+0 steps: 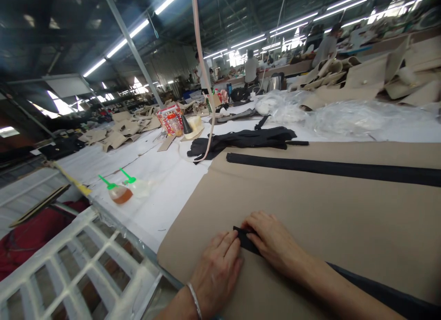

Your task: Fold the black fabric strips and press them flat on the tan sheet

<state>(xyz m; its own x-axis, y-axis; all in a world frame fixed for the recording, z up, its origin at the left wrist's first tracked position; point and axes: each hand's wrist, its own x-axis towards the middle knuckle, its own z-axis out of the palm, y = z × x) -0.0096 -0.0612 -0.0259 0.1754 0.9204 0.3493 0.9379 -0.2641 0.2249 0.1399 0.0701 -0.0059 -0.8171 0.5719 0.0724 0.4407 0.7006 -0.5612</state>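
A long black fabric strip (248,244) lies along the near part of a large tan sheet (310,210). Its end shows between my two hands, while its middle passes out of sight under my right forearm and comes out at the lower right. My left hand (220,265), with a bangle at the wrist, has its fingers pressed together at the strip's end; the thumb is hidden. Just to the right, my right hand (274,242) is closed, thumb and fingers pinching the strip. A second black strip (330,167) runs flat across the sheet farther back.
A heap of black strips (244,140) lies behind the sheet, crossed by a hanging pinkish hose (210,136). Two green-tipped squeeze bottles (120,194) (139,188) lie at left. A white slatted rack (69,269) stands beside the table. Clear plastic and tan pieces are piled behind; people work farther off.
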